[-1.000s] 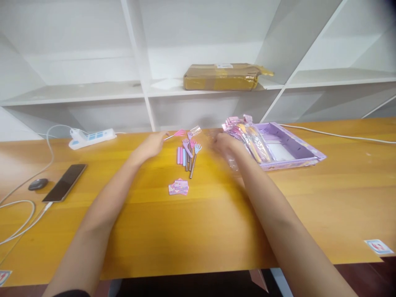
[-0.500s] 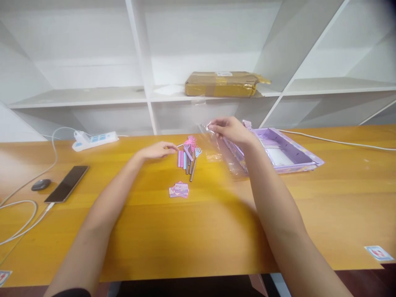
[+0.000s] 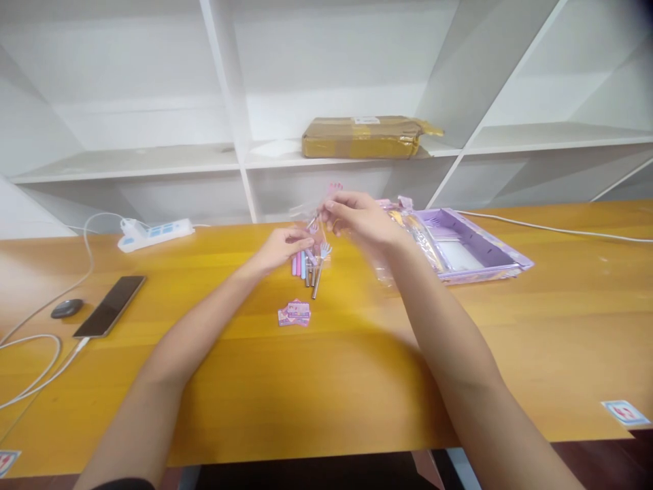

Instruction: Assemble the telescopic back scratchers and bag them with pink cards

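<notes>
My right hand [image 3: 360, 219] is raised above the table and pinches a clear plastic sleeve [image 3: 311, 207] with a pink hand-shaped scratcher [image 3: 333, 187] sticking out at its top. My left hand [image 3: 283, 246] is closed on the lower end of that scratcher or sleeve; which one is unclear. Just below lies a bunch of several small scratchers [image 3: 309, 262] with pink, blue and purple handles. A small stack of pink cards [image 3: 294, 314] rests nearer to me.
A purple tray [image 3: 479, 255] with packed scratchers [image 3: 408, 231] sits at the right. On the left are a power strip [image 3: 153, 233], a phone [image 3: 109, 305], a mouse [image 3: 66, 307] and white cables. A taped cardboard parcel [image 3: 364, 136] lies on the white shelf.
My right hand lifted a clear sleeve from beside the tray and brought it left over the scratchers. My left hand picked up a pink scratcher and met the sleeve.
</notes>
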`<state>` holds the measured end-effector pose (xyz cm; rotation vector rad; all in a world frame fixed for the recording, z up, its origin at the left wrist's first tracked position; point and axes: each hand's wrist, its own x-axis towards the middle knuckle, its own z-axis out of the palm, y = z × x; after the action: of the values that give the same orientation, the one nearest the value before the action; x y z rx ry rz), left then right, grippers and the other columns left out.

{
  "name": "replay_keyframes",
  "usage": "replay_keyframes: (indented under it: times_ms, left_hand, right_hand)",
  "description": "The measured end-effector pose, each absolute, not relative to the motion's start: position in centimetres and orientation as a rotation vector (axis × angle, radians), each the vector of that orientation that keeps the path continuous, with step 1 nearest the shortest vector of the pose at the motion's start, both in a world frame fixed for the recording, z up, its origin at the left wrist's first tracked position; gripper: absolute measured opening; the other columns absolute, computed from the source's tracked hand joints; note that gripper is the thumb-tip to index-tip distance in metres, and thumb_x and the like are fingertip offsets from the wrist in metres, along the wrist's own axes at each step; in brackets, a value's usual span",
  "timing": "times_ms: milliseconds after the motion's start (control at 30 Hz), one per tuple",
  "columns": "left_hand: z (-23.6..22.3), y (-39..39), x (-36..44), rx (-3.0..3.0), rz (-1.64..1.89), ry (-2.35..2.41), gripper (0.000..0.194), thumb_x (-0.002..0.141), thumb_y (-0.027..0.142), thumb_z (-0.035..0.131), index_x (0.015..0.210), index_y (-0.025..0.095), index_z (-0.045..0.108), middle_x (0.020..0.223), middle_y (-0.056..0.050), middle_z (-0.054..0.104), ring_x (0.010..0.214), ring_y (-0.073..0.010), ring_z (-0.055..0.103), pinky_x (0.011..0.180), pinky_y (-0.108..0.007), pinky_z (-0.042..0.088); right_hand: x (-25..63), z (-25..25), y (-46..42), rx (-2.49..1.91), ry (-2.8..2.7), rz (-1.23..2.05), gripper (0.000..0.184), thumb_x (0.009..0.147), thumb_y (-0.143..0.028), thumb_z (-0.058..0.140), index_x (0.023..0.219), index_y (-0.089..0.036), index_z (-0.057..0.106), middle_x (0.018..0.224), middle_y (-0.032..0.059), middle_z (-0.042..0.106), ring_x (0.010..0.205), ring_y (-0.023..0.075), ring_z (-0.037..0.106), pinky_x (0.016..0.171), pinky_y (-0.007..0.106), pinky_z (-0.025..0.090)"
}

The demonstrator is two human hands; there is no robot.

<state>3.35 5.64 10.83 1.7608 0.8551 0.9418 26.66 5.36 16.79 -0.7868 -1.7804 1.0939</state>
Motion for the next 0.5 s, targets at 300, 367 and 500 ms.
replay_keyframes:
  times_ms: [300,367,500]
  left_hand:
    - [11.9,4.4,3.9,1.647,0.988,0.914,0.045,0.087,0.057,0.085,0.097,0.014,0.081,0.086,-0.009,0.079,0.050,-0.0069,0.052,0.040,-0.022,0.031]
    - [12.0,4.0,4.2,1.691,0.942,0.900,0.044,0.089,0.057,0.084,0.096,0.014,0.081,0.083,-0.009,0.079,0.053,-0.0095,0.058,0.042,-0.022,0.037]
    - [12.3,3.4,4.7,1.717,0.886,0.856,0.043,0.088,0.057,0.083,0.092,0.014,0.080,0.080,-0.008,0.077,0.054,-0.0115,0.061,0.045,-0.024,0.044]
  right_hand:
    - [26.4,15.6,6.8,-0.845,-1.862,1.127,0.026,0.100,-0.043,0.073,0.110,-0.020,0.074,0.104,0.0056,0.077,0.086,0.0153,0.070,0.075,0.028,0.058]
    - [25.7,15.2,6.9,-0.763,-1.839,1.118,0.027,0.097,-0.043,0.073,0.111,-0.020,0.075,0.111,0.0059,0.078,0.092,0.0159,0.070,0.082,0.029,0.058]
    - [24.8,14.8,7.2,-0.692,-1.838,1.143,0.027,0.092,-0.040,0.077,0.107,-0.019,0.074,0.105,0.0038,0.077,0.094,0.0159,0.068,0.089,0.030,0.055]
